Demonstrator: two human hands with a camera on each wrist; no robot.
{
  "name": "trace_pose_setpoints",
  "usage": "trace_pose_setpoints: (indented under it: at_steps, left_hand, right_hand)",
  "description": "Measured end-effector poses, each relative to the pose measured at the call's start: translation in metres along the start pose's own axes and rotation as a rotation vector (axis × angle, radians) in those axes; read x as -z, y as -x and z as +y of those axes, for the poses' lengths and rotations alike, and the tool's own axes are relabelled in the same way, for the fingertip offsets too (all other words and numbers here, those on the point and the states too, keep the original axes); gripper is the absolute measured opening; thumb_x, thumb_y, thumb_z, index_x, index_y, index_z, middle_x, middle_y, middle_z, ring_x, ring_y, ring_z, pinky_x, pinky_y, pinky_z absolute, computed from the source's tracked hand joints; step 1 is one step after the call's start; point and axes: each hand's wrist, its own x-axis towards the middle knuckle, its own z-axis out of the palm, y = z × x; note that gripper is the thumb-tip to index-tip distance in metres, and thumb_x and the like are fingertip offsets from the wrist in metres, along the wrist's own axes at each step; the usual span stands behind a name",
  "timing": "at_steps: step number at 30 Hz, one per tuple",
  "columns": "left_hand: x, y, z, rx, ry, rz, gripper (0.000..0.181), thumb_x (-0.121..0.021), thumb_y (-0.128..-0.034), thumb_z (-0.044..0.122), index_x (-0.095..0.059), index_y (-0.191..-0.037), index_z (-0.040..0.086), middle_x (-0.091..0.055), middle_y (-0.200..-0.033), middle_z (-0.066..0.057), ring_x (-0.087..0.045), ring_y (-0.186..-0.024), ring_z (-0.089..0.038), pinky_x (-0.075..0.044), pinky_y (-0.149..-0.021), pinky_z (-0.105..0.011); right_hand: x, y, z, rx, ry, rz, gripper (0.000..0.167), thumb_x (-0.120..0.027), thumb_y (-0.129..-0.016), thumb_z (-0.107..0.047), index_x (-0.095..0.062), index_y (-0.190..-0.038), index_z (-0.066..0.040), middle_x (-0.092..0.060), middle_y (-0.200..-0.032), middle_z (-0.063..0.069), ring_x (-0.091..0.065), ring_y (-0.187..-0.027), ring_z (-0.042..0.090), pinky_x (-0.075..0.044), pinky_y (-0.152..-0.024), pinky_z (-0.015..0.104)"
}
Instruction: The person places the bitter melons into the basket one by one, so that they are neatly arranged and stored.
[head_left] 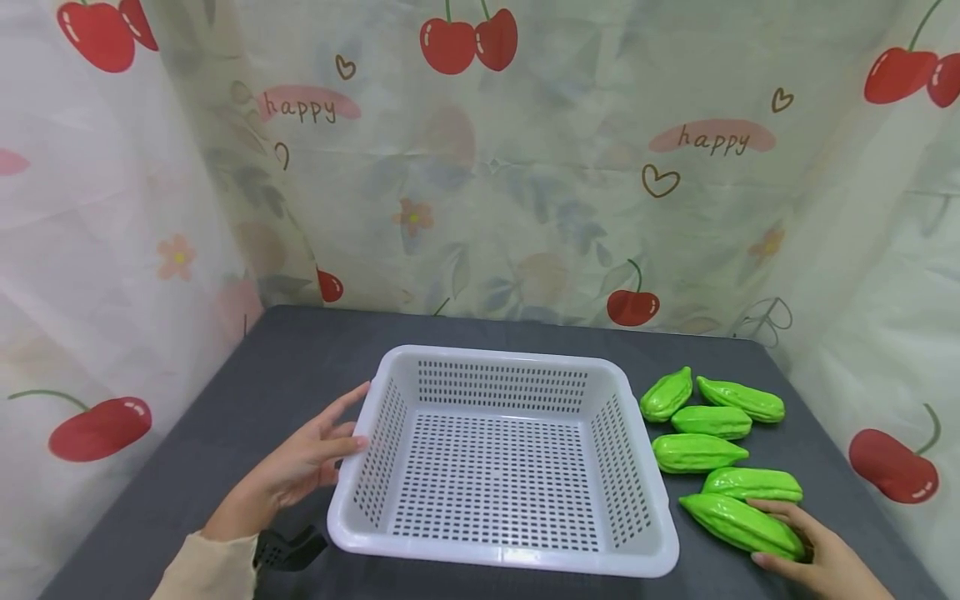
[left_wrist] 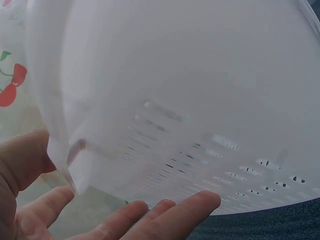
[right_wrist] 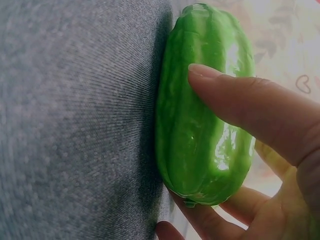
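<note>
A white plastic basket (head_left: 495, 563) with slotted walls and base stands on the dark table. My left hand (head_left: 303, 461) holds its left rim, thumb on top; the left wrist view shows the other fingers (left_wrist: 175, 217) against the outer wall. At the lower right, my right hand (head_left: 817, 554) grips the nearest green ridged gourd (head_left: 738, 523), which is glossy and lies on the table. In the right wrist view the thumb (right_wrist: 240, 95) lies across this gourd (right_wrist: 200, 150), and the fingers reach round its far side, partly hidden. Another green gourd (head_left: 753, 483) lies right behind it.
More green gourds (head_left: 697, 452) lie in a loose group along the basket's right side. The dark table (head_left: 315, 333) is enclosed at the back and sides by a pale curtain (head_left: 525, 208) printed with cherries. A black strap (head_left: 288, 550) is on the left wrist.
</note>
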Motion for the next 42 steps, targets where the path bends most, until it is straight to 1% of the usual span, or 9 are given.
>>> trace_pose_setpoints:
  at_steps: [5, 11, 19, 25, 31, 35, 38, 40, 42]
  left_hand:
    - [0.0, -0.001, 0.0, 0.0, -0.002, -0.006, 0.088, -0.058, -0.0937, 0.002, -0.001, -0.156, 0.027, -0.038, -0.144, -0.031, -0.063, -0.11, -0.038, -0.052, -0.084, -0.06]
    - [0.001, -0.001, -0.001, 0.002, 0.003, -0.008, 0.087, -0.058, -0.0935, 0.002, -0.002, -0.156, 0.027, -0.04, -0.143, -0.03, -0.064, -0.109, -0.037, -0.052, -0.084, -0.061]
    - [0.001, -0.001, -0.001, 0.003, 0.004, -0.013, 0.086, -0.058, -0.094, 0.002, -0.003, -0.156, 0.028, -0.041, -0.143, -0.029, -0.063, -0.11, -0.037, -0.052, -0.084, -0.061]
    - [0.001, -0.001, -0.001, 0.005, 0.004, -0.011, 0.087, -0.058, -0.0939, 0.002, -0.003, -0.156, 0.028, -0.04, -0.144, -0.029, -0.063, -0.11, -0.037, -0.052, -0.084, -0.061]
    - [0.001, 0.0, -0.001, 0.012, 0.007, -0.001, 0.087, -0.059, -0.0938, 0.003, -0.003, -0.156, 0.028, -0.041, -0.144, -0.028, -0.062, -0.111, -0.037, -0.052, -0.084, -0.061]
    - [0.001, 0.001, 0.0, 0.014, 0.001, 0.0, 0.087, -0.058, -0.0941, 0.003, -0.003, -0.156, 0.029, -0.04, -0.144, -0.028, -0.062, -0.112, -0.037, -0.051, -0.085, -0.061]
    - [0.0, 0.001, 0.001, 0.014, -0.002, 0.001, 0.087, -0.058, -0.0942, 0.004, -0.003, -0.156, 0.029, -0.04, -0.145, -0.028, -0.062, -0.112, -0.038, -0.051, -0.085, -0.061]
    - [0.0, 0.0, 0.001, 0.013, -0.003, 0.0, 0.087, -0.058, -0.0942, 0.004, -0.003, -0.156, 0.029, -0.04, -0.145, -0.028, -0.062, -0.112, -0.038, -0.051, -0.085, -0.062]
    - [-0.001, 0.0, 0.001, 0.012, -0.002, -0.001, 0.087, -0.058, -0.0942, 0.004, -0.003, -0.156, 0.029, -0.04, -0.144, -0.028, -0.062, -0.112, -0.038, -0.051, -0.085, -0.062]
  right_hand:
    - [0.001, 0.0, 0.0, -0.01, 0.0, -0.012, 0.072, -0.08, -0.076, -0.036, -0.051, -0.132, -0.002, -0.064, -0.114, 0.009, -0.043, -0.086, -0.012, -0.044, -0.067, 0.019]
    - [0.007, 0.002, -0.003, -0.064, 0.011, -0.037, 0.075, -0.078, -0.077, -0.044, -0.051, -0.134, -0.003, -0.06, -0.121, 0.018, -0.043, -0.083, -0.008, -0.044, -0.067, 0.021]
    - [0.015, 0.01, -0.016, -0.057, -0.112, 0.039, 0.07, -0.076, -0.082, -0.036, -0.047, -0.135, -0.002, -0.058, -0.116, 0.014, -0.048, -0.077, -0.006, -0.048, -0.062, 0.019]
    - [0.031, 0.007, -0.037, -0.05, -0.177, 0.054, 0.07, -0.07, -0.087, -0.038, -0.041, -0.14, -0.003, -0.05, -0.128, 0.022, -0.049, -0.083, -0.008, -0.052, -0.064, 0.021]
    - [0.051, -0.002, -0.057, 0.034, -0.208, 0.154, 0.065, -0.069, -0.09, -0.026, -0.037, -0.142, -0.004, -0.041, -0.133, 0.021, -0.054, -0.075, -0.001, -0.048, -0.057, 0.023]
    - [0.065, -0.01, -0.068, 0.09, -0.261, 0.193, 0.072, -0.069, -0.09, -0.022, -0.028, -0.146, -0.007, -0.032, -0.143, 0.03, -0.049, -0.084, -0.015, -0.047, -0.059, 0.019]
    - [0.072, -0.017, -0.077, 0.1, -0.328, 0.207, 0.07, -0.069, -0.09, -0.019, -0.026, -0.145, -0.015, -0.035, -0.145, 0.029, -0.047, -0.094, -0.021, -0.049, -0.066, 0.013]
    - [0.076, -0.02, -0.084, 0.095, -0.385, 0.216, 0.063, -0.067, -0.091, -0.017, -0.028, -0.141, -0.021, -0.043, -0.141, 0.015, -0.054, -0.093, -0.016, -0.051, -0.069, 0.012]
    - [0.081, -0.023, -0.092, 0.091, -0.432, 0.215, 0.057, -0.065, -0.093, -0.016, -0.031, -0.137, -0.028, -0.041, -0.143, 0.008, -0.053, -0.096, -0.015, -0.05, -0.071, 0.011]
